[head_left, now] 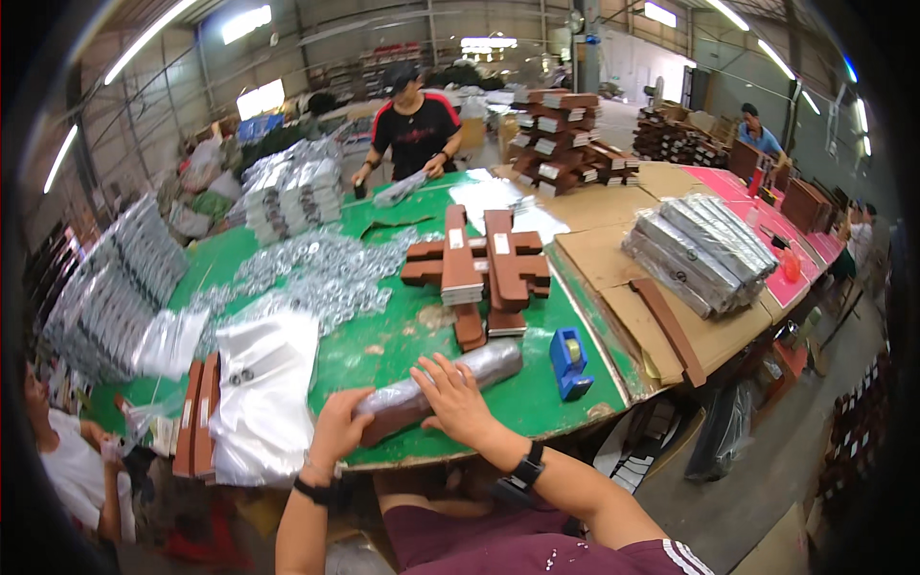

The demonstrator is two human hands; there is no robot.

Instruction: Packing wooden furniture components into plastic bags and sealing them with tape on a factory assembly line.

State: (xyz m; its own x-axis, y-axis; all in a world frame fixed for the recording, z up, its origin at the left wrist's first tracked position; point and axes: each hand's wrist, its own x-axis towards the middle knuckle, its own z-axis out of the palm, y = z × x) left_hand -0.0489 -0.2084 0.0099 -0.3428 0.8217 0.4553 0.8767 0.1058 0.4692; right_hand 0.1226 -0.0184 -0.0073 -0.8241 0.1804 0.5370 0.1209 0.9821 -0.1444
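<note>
A long brown wooden piece, wrapped in clear crinkled plastic, lies slantwise on the green table near its front edge, at 9 o'clock from the blue tape dispenser; the left hand curls around its lower end; the right hand presses flat on its middle, fingers spread.

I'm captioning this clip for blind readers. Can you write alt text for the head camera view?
A person's left hand and right hand press on a long brown block in a clear plastic sleeve lying on a green table. A blue tape dispenser sits to its right, stacked brown wooden pieces behind, and another worker stands across the table.
</note>
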